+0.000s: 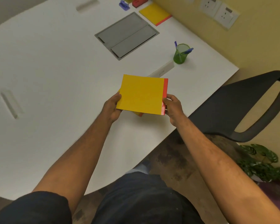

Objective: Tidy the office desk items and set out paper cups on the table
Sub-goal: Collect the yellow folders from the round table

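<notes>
- Head view puts the yellow notebook [141,94] with its red spine strip at the centre of the frame, lifted above the white worktop [47,62].
- Your left hand [112,107] grips the notebook's left edge, thumb on top and fingers curled beneath.
- Your right hand [172,107] pinches the red edge at the lower right corner, fingers [166,101] closed on it.
- A second yellow and red edge [140,114] shows just under the held notebook; you cannot tell whether it is in your grip.
- A white bar-shaped object [162,71] lies on the worktop just beyond the notebook.
- A green pen cup [180,54] with blue pens stands to the upper right of centre, near the worktop edge.
- A grey cable hatch [126,34] sits flush in the worktop at upper centre.
- Another yellow notebook [153,13] lies flat at the top, beside a blue stapler-like item [124,4] and a red item [138,2].
- A black chair [233,104] stands at the right; a potted plant [262,162] is at lower right.
</notes>
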